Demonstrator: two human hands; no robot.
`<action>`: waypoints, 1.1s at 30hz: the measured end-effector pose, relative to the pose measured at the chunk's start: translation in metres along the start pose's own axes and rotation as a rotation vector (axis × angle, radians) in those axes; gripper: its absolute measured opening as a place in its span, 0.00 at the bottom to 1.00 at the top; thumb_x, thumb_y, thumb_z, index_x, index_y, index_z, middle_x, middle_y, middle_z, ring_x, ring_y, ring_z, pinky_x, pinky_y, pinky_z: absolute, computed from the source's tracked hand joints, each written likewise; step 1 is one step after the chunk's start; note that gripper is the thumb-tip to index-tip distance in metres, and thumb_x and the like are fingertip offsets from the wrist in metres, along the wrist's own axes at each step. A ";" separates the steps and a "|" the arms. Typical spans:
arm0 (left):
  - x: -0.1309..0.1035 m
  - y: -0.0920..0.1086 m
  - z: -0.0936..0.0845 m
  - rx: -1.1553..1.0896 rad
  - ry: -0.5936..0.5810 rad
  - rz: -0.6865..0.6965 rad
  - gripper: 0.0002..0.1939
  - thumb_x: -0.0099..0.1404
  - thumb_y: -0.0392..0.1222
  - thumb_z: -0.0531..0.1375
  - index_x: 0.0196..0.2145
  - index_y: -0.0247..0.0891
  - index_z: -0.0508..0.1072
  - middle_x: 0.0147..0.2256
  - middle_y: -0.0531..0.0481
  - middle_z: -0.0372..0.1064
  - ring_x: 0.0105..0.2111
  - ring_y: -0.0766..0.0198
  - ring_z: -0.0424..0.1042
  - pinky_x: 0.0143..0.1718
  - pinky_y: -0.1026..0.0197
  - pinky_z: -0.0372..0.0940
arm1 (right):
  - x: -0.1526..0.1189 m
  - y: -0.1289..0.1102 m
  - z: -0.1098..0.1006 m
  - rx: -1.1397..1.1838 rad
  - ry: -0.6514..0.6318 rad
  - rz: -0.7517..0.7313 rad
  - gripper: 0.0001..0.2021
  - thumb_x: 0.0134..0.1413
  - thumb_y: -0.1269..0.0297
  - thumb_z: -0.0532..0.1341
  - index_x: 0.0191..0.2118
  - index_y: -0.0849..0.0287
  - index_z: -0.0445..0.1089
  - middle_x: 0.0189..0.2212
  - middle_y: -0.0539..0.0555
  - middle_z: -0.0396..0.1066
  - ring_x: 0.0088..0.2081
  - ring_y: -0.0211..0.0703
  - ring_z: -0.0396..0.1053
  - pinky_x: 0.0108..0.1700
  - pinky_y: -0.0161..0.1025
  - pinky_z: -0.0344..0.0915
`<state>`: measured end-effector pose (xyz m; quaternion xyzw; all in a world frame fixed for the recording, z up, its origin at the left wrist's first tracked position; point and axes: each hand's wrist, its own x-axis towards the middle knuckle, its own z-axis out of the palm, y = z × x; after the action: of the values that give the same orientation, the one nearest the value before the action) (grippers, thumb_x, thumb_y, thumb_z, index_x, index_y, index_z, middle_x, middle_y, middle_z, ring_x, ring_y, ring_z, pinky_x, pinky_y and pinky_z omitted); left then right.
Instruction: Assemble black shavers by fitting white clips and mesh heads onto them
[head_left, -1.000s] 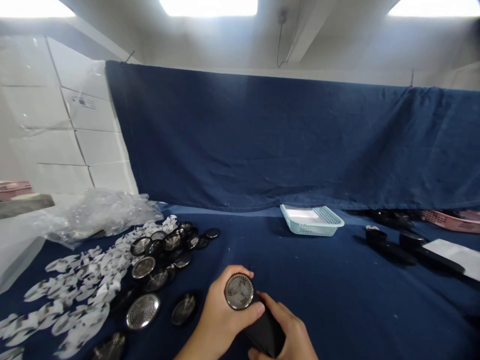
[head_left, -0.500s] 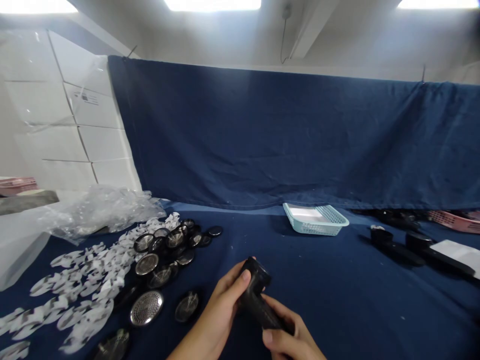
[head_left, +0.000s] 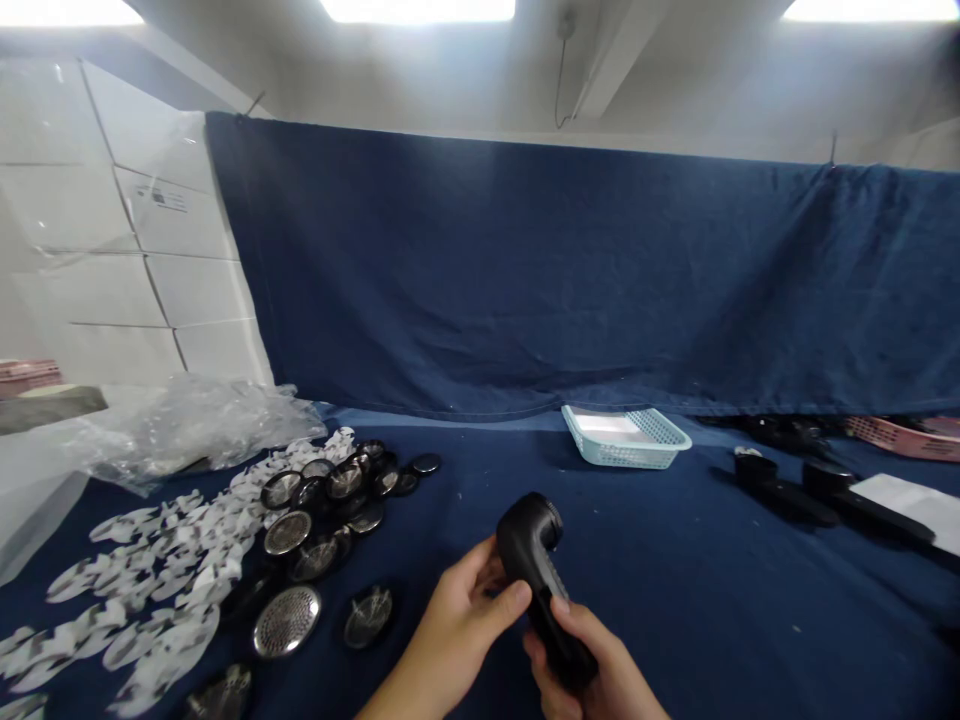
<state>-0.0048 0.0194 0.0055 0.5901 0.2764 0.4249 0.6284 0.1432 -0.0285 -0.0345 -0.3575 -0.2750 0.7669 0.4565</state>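
A black shower head handle (head_left: pixel 529 560), with a curved neck and a round end, is tilted up in front of me between both hands. My left hand (head_left: pixel 472 620) is closed around its neck from the left, thumb along the side. Lower down, my right hand (head_left: pixel 589 660) grips the grip part, its thumb on the upper face. The round end points up and to the right. Left of my hands lie several round black-rimmed discs, among them a perforated metal disc (head_left: pixel 287 621) and a darker disc (head_left: pixel 368 616).
A heap of white plastic pieces (head_left: pixel 187 560) spreads along the left beside a clear plastic bag (head_left: pixel 202 420). A light blue basket (head_left: pixel 628 452) stands at the back. More black handles (head_left: pixel 787 498) lie at right, near a pink basket (head_left: pixel 904 436). A blue curtain (head_left: pixel 480 280) hangs behind.
The shower head handle has been turned, so its round end now faces up and right. My left hand's grip sits lower on it, and my right thumb has moved up along it.
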 end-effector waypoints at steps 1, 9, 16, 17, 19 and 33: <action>0.000 -0.001 0.000 0.014 -0.003 0.007 0.29 0.59 0.48 0.66 0.56 0.39 0.68 0.51 0.42 0.73 0.52 0.52 0.71 0.57 0.50 0.60 | 0.001 0.001 0.000 -0.005 -0.013 0.019 0.27 0.46 0.36 0.58 0.24 0.61 0.67 0.07 0.41 0.51 0.10 0.27 0.44 0.15 0.28 0.40; -0.004 -0.004 0.001 0.190 0.143 -0.005 0.35 0.57 0.46 0.66 0.60 0.36 0.61 0.43 0.41 0.76 0.42 0.52 0.75 0.44 0.54 0.66 | 0.006 0.000 -0.002 -0.076 -0.147 0.065 0.33 0.48 0.32 0.52 0.22 0.62 0.69 0.06 0.42 0.51 0.10 0.27 0.45 0.14 0.28 0.39; -0.004 -0.007 0.000 0.180 0.180 -0.004 0.32 0.58 0.44 0.66 0.58 0.34 0.62 0.38 0.44 0.77 0.39 0.55 0.75 0.43 0.55 0.66 | 0.012 0.005 -0.002 0.005 -0.125 0.126 0.41 0.51 0.30 0.40 0.16 0.63 0.69 0.04 0.45 0.52 0.07 0.27 0.45 0.12 0.28 0.35; -0.004 -0.007 0.000 0.182 0.177 -0.003 0.32 0.58 0.44 0.66 0.57 0.35 0.62 0.38 0.44 0.77 0.38 0.55 0.75 0.43 0.55 0.66 | 0.012 0.004 -0.002 0.024 -0.158 0.135 0.42 0.52 0.30 0.38 0.17 0.63 0.69 0.04 0.46 0.52 0.07 0.27 0.46 0.12 0.28 0.35; -0.003 -0.007 0.000 0.188 0.168 -0.002 0.30 0.59 0.44 0.65 0.57 0.36 0.63 0.40 0.44 0.77 0.39 0.55 0.75 0.43 0.55 0.66 | 0.011 0.000 -0.001 0.065 -0.222 0.146 0.44 0.52 0.30 0.36 0.17 0.64 0.70 0.04 0.47 0.54 0.07 0.27 0.49 0.12 0.28 0.38; 0.000 -0.011 -0.005 0.063 0.141 -0.086 0.33 0.54 0.43 0.68 0.55 0.36 0.65 0.39 0.43 0.77 0.39 0.56 0.74 0.44 0.56 0.63 | 0.009 -0.002 -0.008 0.176 -0.265 0.114 0.42 0.53 0.30 0.38 0.19 0.64 0.71 0.06 0.46 0.55 0.08 0.28 0.48 0.13 0.28 0.43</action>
<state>-0.0071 0.0223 -0.0063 0.5657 0.3584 0.4290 0.6061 0.1473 -0.0188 -0.0405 -0.2270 -0.2440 0.8532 0.4012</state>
